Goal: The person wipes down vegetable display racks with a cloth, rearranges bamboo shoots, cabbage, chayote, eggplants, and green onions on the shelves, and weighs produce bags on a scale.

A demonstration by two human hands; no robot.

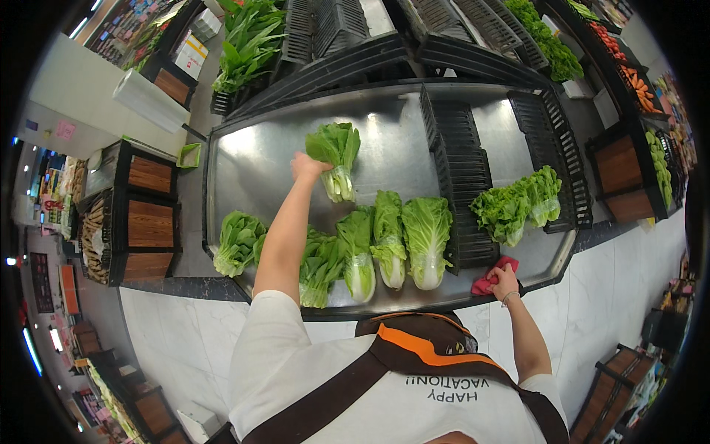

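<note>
My left hand grips a bundle of leafy greens by its pale stems, over the middle left of the metal display counter. At the counter's front edge my right hand holds a red cloth against the rim. Between the hands, along the front, lie a long-leaf cabbage, a slimmer one and a wider napa cabbage. More leafy bundles lie beneath and beside my left forearm, partly hidden by it.
Black slatted plastic crates divide the counter's right part, with leaf lettuce beyond them. Another leafy bundle sits at the front left. Black sloped racks rise behind. A plastic roll and wood-panelled stands are at the left.
</note>
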